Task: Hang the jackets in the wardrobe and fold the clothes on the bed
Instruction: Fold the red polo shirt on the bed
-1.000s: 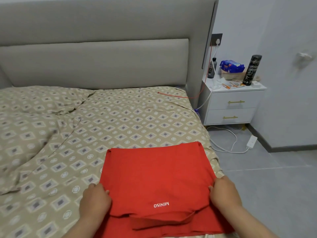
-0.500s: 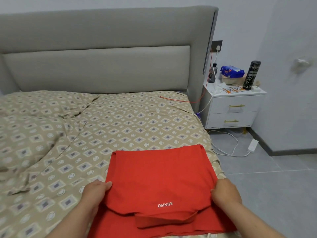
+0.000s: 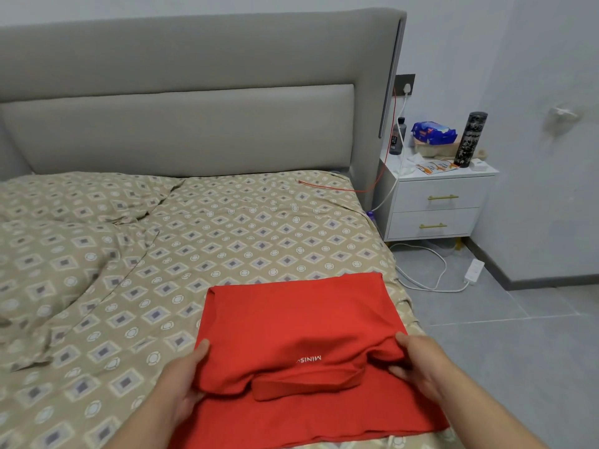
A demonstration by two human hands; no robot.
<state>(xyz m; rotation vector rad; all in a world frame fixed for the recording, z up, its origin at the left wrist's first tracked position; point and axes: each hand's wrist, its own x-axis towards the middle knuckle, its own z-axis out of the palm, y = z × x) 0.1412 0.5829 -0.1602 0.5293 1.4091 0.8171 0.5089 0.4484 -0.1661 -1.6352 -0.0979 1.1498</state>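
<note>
Left hand (image 3: 181, 380) grips the left edge of the upper fold of the red shirt (image 3: 291, 319), thumb on top, fingers tucked under. Right hand (image 3: 421, 367) pinches the right edge, thumb above, fingers curled below. Shirt lies part-folded at the near right corner of the bed (image 3: 227, 238), upper layer lifted slightly off the lower one between both hands, logo upside down. Likely light, soft, limp knit: middle will sag and layers may slide, so best held at both side edges near the corners, kept taut. Farther back: headboard (image 3: 194, 131); nightstand (image 3: 437, 202) right of bed, well apart from shirt.
</note>
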